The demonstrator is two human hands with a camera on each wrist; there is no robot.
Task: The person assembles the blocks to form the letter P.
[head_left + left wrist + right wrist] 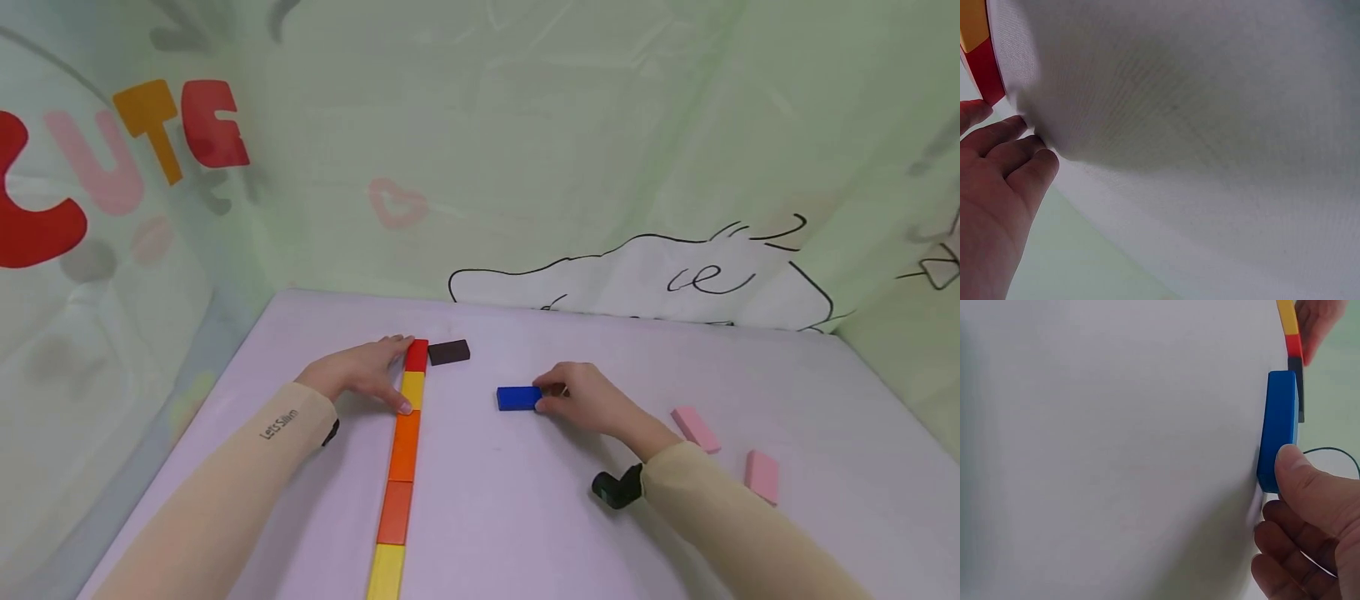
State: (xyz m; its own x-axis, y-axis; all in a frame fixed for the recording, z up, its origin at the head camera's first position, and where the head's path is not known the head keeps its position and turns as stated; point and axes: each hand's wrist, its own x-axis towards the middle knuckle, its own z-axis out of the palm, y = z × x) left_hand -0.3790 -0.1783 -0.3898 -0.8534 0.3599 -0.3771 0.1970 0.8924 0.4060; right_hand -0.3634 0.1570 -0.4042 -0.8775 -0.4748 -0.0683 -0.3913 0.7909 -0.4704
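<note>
Between the thumb and fingers of my right hand (588, 400), a blue block (517, 398) is pinched at its right end. The right wrist view shows the thumb on the blue block (1277, 428). My left hand (363, 371) rests along the far end of a line of blocks, its fingertips at the red block (417, 355) and its thumb by the yellow block (412, 390). Nearer in that line lie an orange block (405, 446), a darker orange one (394, 512) and another yellow block (386, 571). A dark block (449, 352) meets the red one's right side, slightly angled.
Two pink blocks, one farther (696, 429) and one nearer (762, 477), lie on the right by my forearm. The pale table (525, 517) ends at a light green curtain (480, 150) behind. Another printed curtain (97, 333) hangs along the left.
</note>
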